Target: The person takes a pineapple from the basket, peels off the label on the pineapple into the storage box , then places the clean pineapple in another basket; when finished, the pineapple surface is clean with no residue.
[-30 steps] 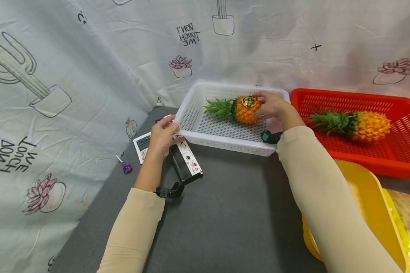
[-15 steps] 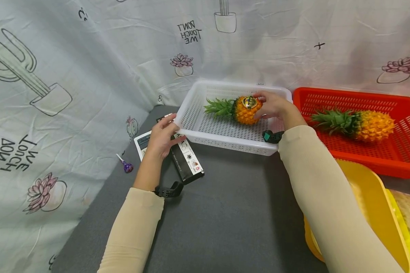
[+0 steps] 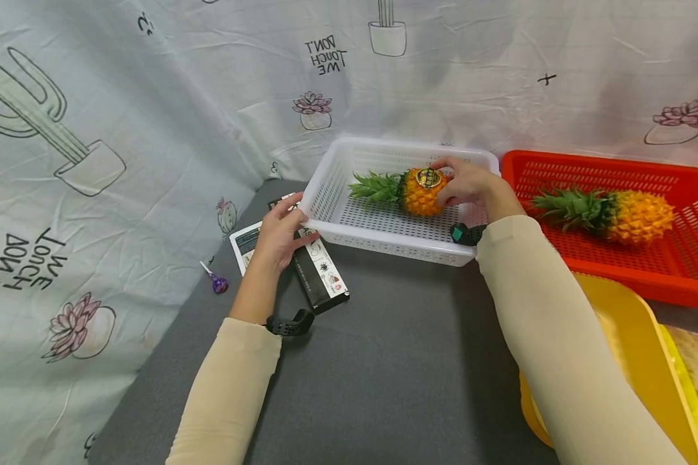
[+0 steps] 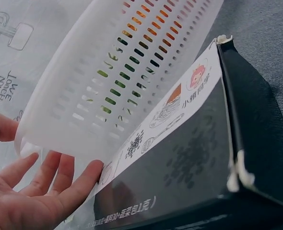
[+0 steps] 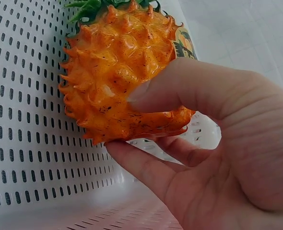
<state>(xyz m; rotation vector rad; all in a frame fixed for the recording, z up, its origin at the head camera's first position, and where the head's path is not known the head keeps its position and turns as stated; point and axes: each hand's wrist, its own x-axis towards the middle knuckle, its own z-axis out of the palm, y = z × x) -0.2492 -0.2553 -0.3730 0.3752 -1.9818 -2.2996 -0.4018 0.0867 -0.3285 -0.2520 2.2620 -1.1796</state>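
My left hand point(image 3: 277, 236) grips the left end of a white perforated plastic basket point(image 3: 378, 244). In the left wrist view a digit lies at the basket's rim, with other fingers below it, one touching a black-and-white box point(image 4: 199, 143). My right hand point(image 3: 471, 184) reaches into this basket and holds the base of an orange pineapple point(image 3: 421, 197), artificial-looking, with green leaves and a dark round label. In the right wrist view my thumb presses its side and other fingers lie under its base. The pineapple lies sideways, leaves to the left.
At right stands a red basket point(image 3: 634, 281) with another pineapple point(image 3: 640, 216) lying in it. A yellow bin point(image 3: 634, 336) lies partly behind my right sleeve. A wrapped lollipop point(image 3: 218, 282) and a white-framed card point(image 3: 246, 242) lie left. Patterned curtains hang behind and left.
Both hands keep their places on the basket and pineapple. The pineapple has shifted very slightly right within the view; the whole view has drifted a little too.
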